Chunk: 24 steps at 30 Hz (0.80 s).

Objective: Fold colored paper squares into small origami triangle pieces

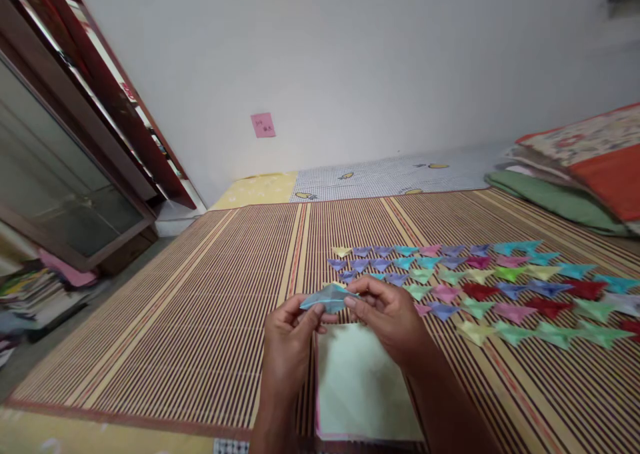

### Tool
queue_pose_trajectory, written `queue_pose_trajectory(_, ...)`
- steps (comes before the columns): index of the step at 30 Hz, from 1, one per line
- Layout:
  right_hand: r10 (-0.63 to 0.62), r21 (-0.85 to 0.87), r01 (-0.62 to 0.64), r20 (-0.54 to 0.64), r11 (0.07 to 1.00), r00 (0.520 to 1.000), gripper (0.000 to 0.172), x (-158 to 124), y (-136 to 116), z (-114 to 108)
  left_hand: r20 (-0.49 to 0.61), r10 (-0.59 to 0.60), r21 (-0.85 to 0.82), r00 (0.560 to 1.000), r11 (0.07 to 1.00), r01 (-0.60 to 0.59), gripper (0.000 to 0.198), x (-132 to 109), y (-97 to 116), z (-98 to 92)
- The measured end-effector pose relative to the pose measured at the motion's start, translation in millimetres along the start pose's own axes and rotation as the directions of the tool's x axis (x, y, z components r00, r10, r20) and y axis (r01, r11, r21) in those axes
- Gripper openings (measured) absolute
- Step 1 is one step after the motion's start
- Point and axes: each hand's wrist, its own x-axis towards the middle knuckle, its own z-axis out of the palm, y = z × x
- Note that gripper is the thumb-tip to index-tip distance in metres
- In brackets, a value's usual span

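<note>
My left hand (289, 339) and my right hand (387, 314) are held together above a striped bamboo mat (200, 307). Both pinch a small folded light-blue paper piece (327, 297), one at each end, fingers closed on it. Directly below the hands lies a stack of pale square paper sheets (363, 387) with a pink edge. To the right of the hands, rows of several finished folded paper shapes (480, 281) in purple, teal, green, pink, red and yellow are laid out on the mat.
Folded bedding and a green pillow (565, 201) lie at the right. A dark wooden glass-fronted cabinet (65, 174) stands at the left with piled books (35, 294) beneath. A pink note (263, 125) is stuck on the white wall.
</note>
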Motion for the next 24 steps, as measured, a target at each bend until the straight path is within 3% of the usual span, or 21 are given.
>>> queue_pose_trajectory(9, -0.204, 0.043, 0.205, -0.024, 0.978, 0.979, 0.004, 3.1, 3.3, 8.0, -0.009, 0.084, -0.054, 0.996, 0.995, -0.084, 0.012, -1.4, 3.3, -1.4)
queue_pose_trajectory(17, -0.098, 0.195, 0.105, -0.047, 0.975, 0.994, 0.013, 3.3, 4.0, 17.0, -0.070, 0.172, -0.108, 0.983, 0.978, -0.179, 0.006, 0.3, 2.8, 3.3)
queue_pose_trajectory(24, 0.008, 0.178, -0.008, -0.004, 0.984, 1.000, 0.017, 1.1, 2.8, 21.7, -0.146, 0.218, -0.046, 0.965, 0.973, -0.227, 0.010, -2.2, 3.4, 5.3)
